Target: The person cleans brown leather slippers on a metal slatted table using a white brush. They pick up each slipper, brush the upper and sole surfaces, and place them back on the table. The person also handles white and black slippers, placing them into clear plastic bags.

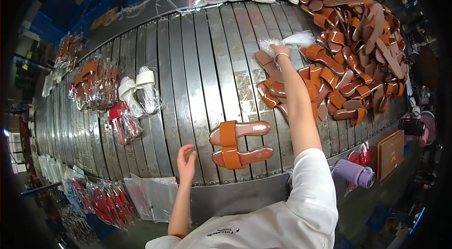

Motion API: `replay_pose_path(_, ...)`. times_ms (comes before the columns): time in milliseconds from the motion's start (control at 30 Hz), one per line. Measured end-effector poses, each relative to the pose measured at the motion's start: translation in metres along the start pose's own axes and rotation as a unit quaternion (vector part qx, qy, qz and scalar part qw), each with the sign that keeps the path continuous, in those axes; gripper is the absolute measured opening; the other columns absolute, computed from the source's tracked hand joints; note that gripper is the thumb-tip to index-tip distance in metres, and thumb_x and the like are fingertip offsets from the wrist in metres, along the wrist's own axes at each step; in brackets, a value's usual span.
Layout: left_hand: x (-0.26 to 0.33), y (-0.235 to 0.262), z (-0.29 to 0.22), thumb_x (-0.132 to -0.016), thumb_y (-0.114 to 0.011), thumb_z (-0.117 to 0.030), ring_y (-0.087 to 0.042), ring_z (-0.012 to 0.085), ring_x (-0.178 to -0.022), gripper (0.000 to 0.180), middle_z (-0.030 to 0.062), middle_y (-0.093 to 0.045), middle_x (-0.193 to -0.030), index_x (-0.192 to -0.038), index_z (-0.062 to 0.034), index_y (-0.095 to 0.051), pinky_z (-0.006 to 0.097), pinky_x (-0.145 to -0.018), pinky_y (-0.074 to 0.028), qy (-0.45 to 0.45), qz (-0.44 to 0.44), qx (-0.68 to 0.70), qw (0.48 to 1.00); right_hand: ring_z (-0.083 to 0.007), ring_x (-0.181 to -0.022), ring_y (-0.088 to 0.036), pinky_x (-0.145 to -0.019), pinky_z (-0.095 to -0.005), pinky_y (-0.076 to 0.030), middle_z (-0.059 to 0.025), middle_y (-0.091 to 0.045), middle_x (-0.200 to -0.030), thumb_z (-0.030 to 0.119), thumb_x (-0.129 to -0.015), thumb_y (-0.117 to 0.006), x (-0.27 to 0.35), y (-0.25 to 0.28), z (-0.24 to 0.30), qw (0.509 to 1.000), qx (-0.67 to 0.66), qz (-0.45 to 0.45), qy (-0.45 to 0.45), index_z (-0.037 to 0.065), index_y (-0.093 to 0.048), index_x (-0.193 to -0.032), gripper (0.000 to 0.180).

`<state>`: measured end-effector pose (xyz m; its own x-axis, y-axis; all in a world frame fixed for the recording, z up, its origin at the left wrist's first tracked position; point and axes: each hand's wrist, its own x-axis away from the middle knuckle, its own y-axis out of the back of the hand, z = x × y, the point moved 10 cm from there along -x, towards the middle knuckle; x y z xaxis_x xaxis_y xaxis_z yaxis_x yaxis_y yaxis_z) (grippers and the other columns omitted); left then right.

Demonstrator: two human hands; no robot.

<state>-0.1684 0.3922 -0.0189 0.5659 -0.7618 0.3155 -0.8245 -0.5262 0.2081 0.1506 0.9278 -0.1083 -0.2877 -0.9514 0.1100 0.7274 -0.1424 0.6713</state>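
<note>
A pair of brown slide sandals (229,144) lies side by side on the slatted metal conveyor in front of me, soles down. Just left of them, my left hand (186,159) hovers with loosely curled fingers apart, holding nothing. My right arm stretches far forward across the conveyor. My right hand (281,51) is at a bundle of thin white strands (300,38) and crumpled clear plastic (270,45). Its fingers are closed there, and what lies between them is hidden. Beneath and right of that arm spreads a large heap of loose brown sandals (346,56).
To the left lie white sandals (140,90), bagged brown sandals (95,85) and bagged red ones (123,124). Clear bags (151,198) hang at the near edge. A purple tumbler (354,172) and a brown box (390,154) sit at the right. Other people stand across the conveyor.
</note>
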Motion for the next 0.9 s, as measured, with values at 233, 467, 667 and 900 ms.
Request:
replay_pose_path(233, -0.032, -0.03, -0.081, -0.088, -0.052, -0.014, -0.042, 0.023, -0.12, 0.041, 0.0152, -0.048, -0.125, -0.123, 0.0028, -0.042, 0.034, -0.099, -0.033, -0.029, 0.1, 0.219, 0.97, -0.0132, -0.085, -0.054, -0.073, -0.0279, -0.046, -0.0067, -0.057, -0.094, 0.006, -0.067, -0.064, 0.289, 0.052, 0.14, 0.863, -0.328, 0.345, 0.17, -0.001, -0.046, -0.106, 0.044)
replay_pose_path(467, 0.049, -0.071, -0.106, -0.087, -0.055, -0.021, -0.051, 0.0112, -0.051, 0.023, 0.0015, -0.051, -0.064, -0.102, -0.0029, -0.054, 0.024, -0.051, -0.043, 0.074, 0.16, 0.331, 0.927, -0.012, -0.079, -0.053, -0.07, -0.026, -0.044, -0.003, -0.056, -0.084, 0.015, -0.071, -0.07, 0.527, 0.133, 0.089, 0.794, -0.126, 0.56, 0.201, 0.002, -0.053, -0.105, 0.04)
replay_pose_path(667, 0.14, -0.083, -0.069, -0.087, -0.057, -0.021, -0.038, 0.006, -0.036, 0.02, -0.0014, -0.043, -0.05, -0.089, -0.0009, -0.058, 0.022, -0.035, -0.031, 0.093, 0.274, 0.216, 0.933, -0.0077, -0.086, -0.055, -0.072, -0.0212, -0.045, -0.0041, -0.06, -0.1, 0.013, -0.087, -0.057, 0.49, 0.151, 0.096, 0.873, -0.337, 0.331, 0.12, -0.001, -0.056, -0.11, 0.027)
replay_pose_path(900, 0.174, -0.077, -0.037, -0.085, -0.059, -0.021, -0.036, 0.0053, -0.038, 0.02, -0.0024, -0.042, -0.05, -0.085, -0.0015, -0.059, 0.022, -0.037, -0.029, 0.118, 0.289, 0.176, 0.934, -0.0088, -0.076, -0.057, -0.066, -0.0202, -0.046, -0.0053, -0.064, -0.087, 0.012, -0.086, -0.058, 0.505, 0.15, 0.059, 0.861, -0.355, 0.362, 0.035, 0.001, -0.063, -0.092, 0.013)
